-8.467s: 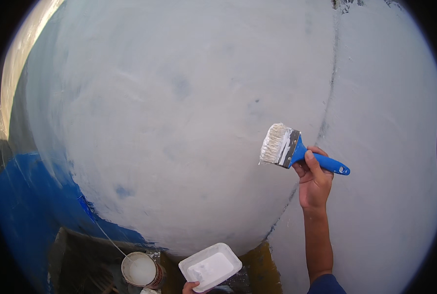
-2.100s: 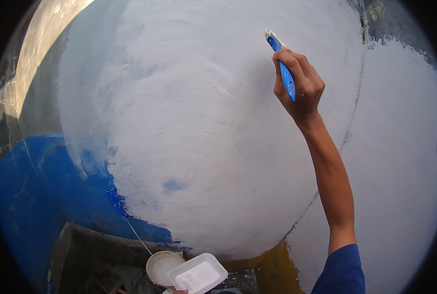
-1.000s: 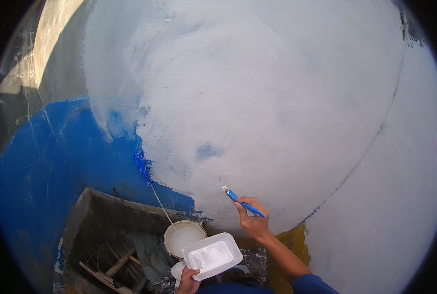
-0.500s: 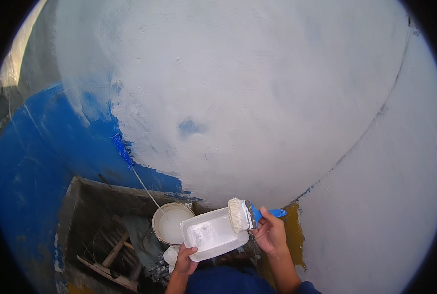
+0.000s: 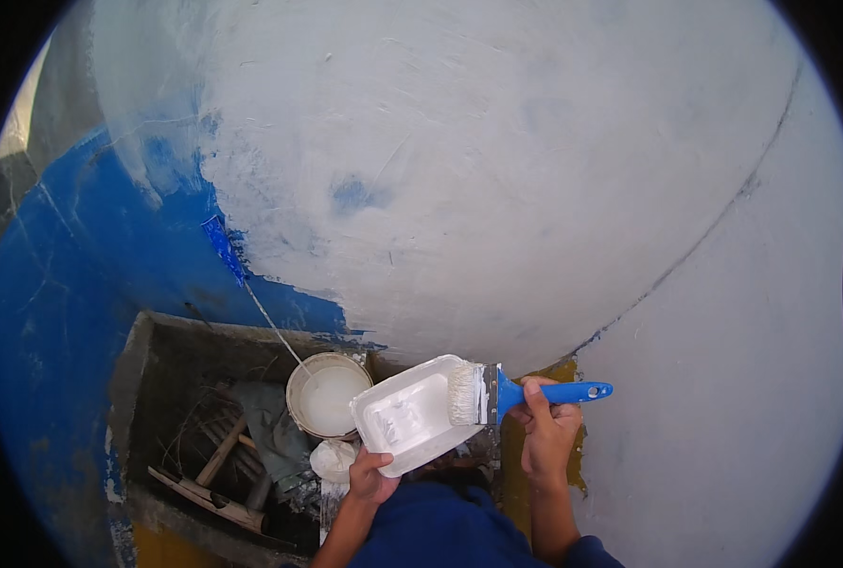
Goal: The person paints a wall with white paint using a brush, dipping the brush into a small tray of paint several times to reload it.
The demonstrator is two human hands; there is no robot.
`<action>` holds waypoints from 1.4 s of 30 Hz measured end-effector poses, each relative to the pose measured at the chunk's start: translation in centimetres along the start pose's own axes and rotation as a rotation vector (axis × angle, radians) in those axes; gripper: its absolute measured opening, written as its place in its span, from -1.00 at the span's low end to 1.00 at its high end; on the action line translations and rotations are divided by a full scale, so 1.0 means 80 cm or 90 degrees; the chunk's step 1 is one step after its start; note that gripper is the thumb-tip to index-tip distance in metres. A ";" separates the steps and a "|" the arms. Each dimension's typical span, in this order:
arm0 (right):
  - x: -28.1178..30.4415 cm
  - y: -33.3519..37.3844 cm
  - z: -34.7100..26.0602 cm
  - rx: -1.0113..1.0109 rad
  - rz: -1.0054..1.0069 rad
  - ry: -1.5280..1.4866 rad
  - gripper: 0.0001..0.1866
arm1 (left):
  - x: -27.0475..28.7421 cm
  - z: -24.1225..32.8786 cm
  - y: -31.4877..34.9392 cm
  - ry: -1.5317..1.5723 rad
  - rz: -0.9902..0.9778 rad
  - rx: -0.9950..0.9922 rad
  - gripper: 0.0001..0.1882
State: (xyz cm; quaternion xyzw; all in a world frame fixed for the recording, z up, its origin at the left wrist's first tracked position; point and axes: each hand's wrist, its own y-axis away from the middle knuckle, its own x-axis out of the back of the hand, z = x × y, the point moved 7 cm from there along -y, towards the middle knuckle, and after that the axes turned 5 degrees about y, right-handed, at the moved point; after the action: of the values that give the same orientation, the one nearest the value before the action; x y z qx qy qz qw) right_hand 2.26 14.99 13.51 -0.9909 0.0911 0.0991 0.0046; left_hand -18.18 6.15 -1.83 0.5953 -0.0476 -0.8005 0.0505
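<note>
My left hand (image 5: 372,476) grips the near left edge of a white plastic tray (image 5: 376,417), which has white paint in its bottom. My right hand (image 5: 546,431) is closed round the blue handle of a wide paintbrush (image 5: 521,390). The brush lies level, its white-coated bristles (image 5: 465,394) over the tray's right end; whether they touch the tray I cannot tell. Left of the tray stands a bucket (image 5: 330,398) of white liquid. A long-handled tool with a blue head (image 5: 223,248) stands in that bucket and leans toward the blue wall.
Ahead, the wall (image 5: 459,189) is mostly white, with blue paint (image 5: 109,256) at left. Another white wall (image 5: 724,379) rises at right. A concrete trough (image 5: 142,379) at lower left holds wood pieces (image 5: 221,454) and a grey cloth (image 5: 275,426). A white lump (image 5: 333,461) sits beside the bucket.
The brush has turned from slightly tilted to level, with more of its handle showing right of my right hand. The tray has tilted a little. The whole view has shifted slightly.
</note>
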 end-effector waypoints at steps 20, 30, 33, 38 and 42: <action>-0.099 0.065 0.001 0.360 -0.213 0.377 -0.95 | -0.017 -0.031 -0.002 -0.128 -0.077 -0.001 -0.07; -0.089 0.047 -0.003 0.378 -0.263 0.455 -0.94 | -0.021 -0.032 -0.006 -0.094 -0.062 -0.004 -0.14; -0.078 0.042 -0.020 0.378 -0.181 0.373 -0.96 | -0.026 -0.025 -0.007 -0.065 -0.067 -0.005 -0.21; -0.095 0.051 -0.013 0.392 -0.237 0.376 -0.96 | -0.029 -0.032 -0.009 -0.114 -0.090 -0.005 -0.15; -0.084 0.051 0.001 0.383 -0.211 0.420 -0.95 | -0.023 -0.029 -0.003 -0.107 -0.036 -0.015 -0.15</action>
State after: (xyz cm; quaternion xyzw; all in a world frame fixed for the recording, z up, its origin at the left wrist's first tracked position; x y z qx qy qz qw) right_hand -4.96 12.20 14.76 -0.9254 -0.0467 -0.2533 0.2781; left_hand -15.44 6.57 -0.81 0.5263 -0.0255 -0.8493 0.0311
